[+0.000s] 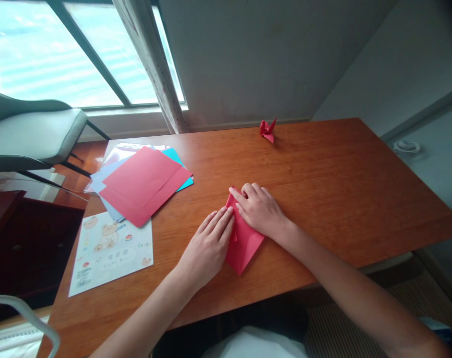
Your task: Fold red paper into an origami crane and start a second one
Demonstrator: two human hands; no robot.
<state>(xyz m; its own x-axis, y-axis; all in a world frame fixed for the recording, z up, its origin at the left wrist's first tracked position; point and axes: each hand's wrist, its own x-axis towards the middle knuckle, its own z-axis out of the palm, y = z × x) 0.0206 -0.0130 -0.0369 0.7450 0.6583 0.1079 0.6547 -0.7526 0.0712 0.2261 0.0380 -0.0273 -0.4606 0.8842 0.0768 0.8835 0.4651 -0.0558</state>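
A folded red paper (244, 246) lies on the wooden table (341, 194) in front of me. My left hand (207, 246) rests flat on its left side, fingers stretched out together. My right hand (259, 209) presses on the paper's upper part, its index finger extended along the top fold and the other fingers curled. The two hands touch near the paper's top corner. A finished red paper crane (267, 130) stands at the far edge of the table, well away from both hands.
A fanned stack of coloured sheets (143, 181), red on top, lies at the left. A printed sheet with bears (110, 253) lies near the front left edge. A grey chair (32, 132) stands by the window beyond the table.
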